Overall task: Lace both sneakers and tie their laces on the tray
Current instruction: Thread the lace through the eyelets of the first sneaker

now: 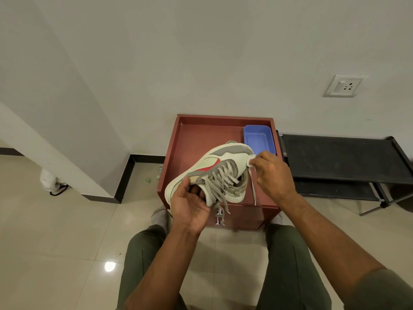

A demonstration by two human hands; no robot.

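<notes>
I hold one sneaker (pixel 214 166) up above the red-brown tray (pixel 190 139), tilted on its side, the toe pointing away and to my right, the opening toward me. My left hand (pixel 190 206) takes it at the heel end: the thumb lies on the outer side and the fingers curl into the opening, so this grip is clenched round the collar. My right hand (pixel 271 173) sits just to the right of the sneaker, near its toe, its grip pinching a small white wad (pixel 251 159) that touches the upper. The grey laces (pixel 220 182) are threaded across the tongue, their loose ends hanging over the edge beside my left hand; one thin lace end (pixel 253 189) drops straight down below my right hand.

By count: one sneaker in sight, two hands, one tray. One blue tub (pixel 259 139) stands in the tray's far right corner, behind my right hand. The tray sits atop a red-brown cabinet (pixel 245 217) with one metal handle (pixel 220 217) on its front. One black rack (pixel 339 159) stands to the right, and one wall socket (pixel 344 86) above it.
</notes>
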